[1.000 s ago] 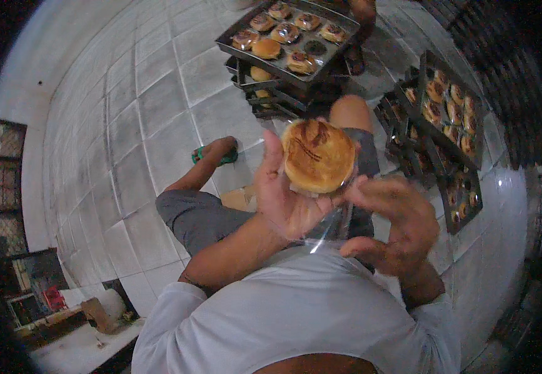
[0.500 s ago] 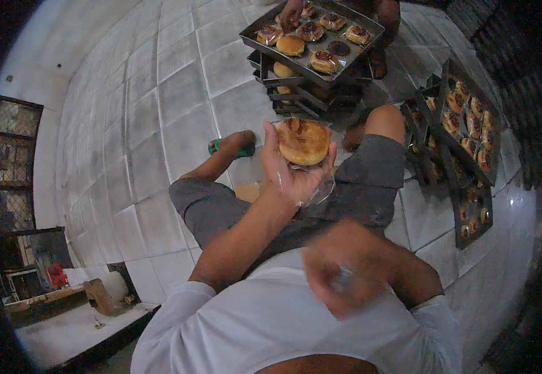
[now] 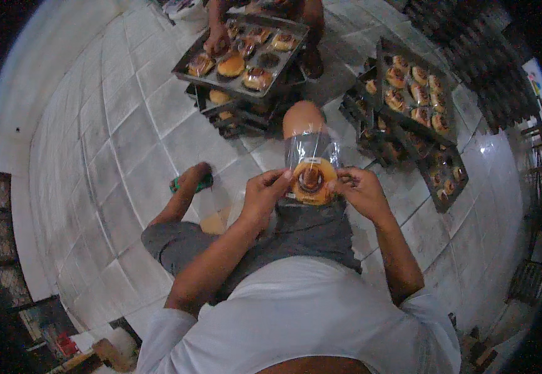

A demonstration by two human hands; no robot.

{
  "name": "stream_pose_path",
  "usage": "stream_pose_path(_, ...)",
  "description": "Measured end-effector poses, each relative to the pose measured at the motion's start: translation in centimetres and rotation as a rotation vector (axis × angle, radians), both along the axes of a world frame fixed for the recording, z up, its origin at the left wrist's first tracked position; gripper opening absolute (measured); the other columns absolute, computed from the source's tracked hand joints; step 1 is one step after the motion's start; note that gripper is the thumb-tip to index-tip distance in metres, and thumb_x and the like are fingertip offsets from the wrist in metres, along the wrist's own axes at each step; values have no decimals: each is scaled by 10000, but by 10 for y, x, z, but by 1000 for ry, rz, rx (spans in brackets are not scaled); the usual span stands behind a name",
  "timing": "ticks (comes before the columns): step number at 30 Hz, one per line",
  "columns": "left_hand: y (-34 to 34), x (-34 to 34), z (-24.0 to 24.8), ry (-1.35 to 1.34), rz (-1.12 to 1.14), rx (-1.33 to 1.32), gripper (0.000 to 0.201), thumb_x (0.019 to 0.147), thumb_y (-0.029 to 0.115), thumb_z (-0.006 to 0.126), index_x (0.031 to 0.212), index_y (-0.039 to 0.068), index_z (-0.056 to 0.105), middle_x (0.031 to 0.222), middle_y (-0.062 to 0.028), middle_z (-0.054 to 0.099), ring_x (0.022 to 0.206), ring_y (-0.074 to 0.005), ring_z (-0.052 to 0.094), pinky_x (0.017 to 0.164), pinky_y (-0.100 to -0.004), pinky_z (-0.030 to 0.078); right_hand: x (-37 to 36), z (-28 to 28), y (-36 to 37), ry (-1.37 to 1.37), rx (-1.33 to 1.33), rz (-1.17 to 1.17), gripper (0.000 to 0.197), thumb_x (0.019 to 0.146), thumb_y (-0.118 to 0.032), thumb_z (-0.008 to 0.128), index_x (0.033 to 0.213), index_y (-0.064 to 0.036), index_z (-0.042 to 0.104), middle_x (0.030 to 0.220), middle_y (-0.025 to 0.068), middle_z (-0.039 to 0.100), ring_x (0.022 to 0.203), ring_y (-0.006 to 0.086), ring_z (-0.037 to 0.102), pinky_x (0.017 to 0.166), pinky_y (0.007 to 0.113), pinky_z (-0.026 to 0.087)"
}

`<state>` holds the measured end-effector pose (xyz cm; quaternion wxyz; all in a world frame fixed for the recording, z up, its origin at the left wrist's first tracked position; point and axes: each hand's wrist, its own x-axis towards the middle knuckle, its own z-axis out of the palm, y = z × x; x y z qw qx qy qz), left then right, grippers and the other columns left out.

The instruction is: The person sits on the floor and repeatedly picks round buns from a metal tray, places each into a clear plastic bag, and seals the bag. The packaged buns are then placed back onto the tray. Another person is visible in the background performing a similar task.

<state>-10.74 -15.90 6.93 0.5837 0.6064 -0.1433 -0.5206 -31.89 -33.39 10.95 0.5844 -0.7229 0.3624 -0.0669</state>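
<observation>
Both hands pinch bagged bun above knee.
Left hand (image 3: 264, 190) and right hand (image 3: 358, 190) grip the clear bag (image 3: 311, 156) around the bun (image 3: 310, 181); bare tiled floor (image 3: 115, 137) left of it, trays (image 3: 417, 93) right.

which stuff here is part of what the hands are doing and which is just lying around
In use:
left hand
right hand
round bun
clear plastic bag

Lying about:
top tray of buns
right tray of buns
green sandal
tiled floor
</observation>
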Motion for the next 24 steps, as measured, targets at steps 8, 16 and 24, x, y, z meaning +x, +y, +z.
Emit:
stream_pose_path(8,-51,24,19,-102,-104,-92,243,1004,249,717,1056,12,723,1013,-59,740,950,-167,692,871,-322,556,38,-12,-37,-152,111,-36,288,927,-210,794,1100,19,766,942,36,740,753,71,629,637,259,489)
stream_pose_path(16,-9,25,25,47,191,-128,108,961,109,709,1024,24,687,965,-52,701,884,-159,662,882,-319,545,34,-2,-10,-408,663,-475,172,878,-163,807,874,-11,726,762,5,637,626,90,525,582,236,411)
stream_pose_path(24,16,11,60,116,118,-244,121,943,138,750,962,23,714,921,-19,701,829,-93,618,801,-239,474,-9,30,15,-275,289,-370,166,824,-158,833,788,-43,719,699,-2,623,618,91,521,593,262,403)
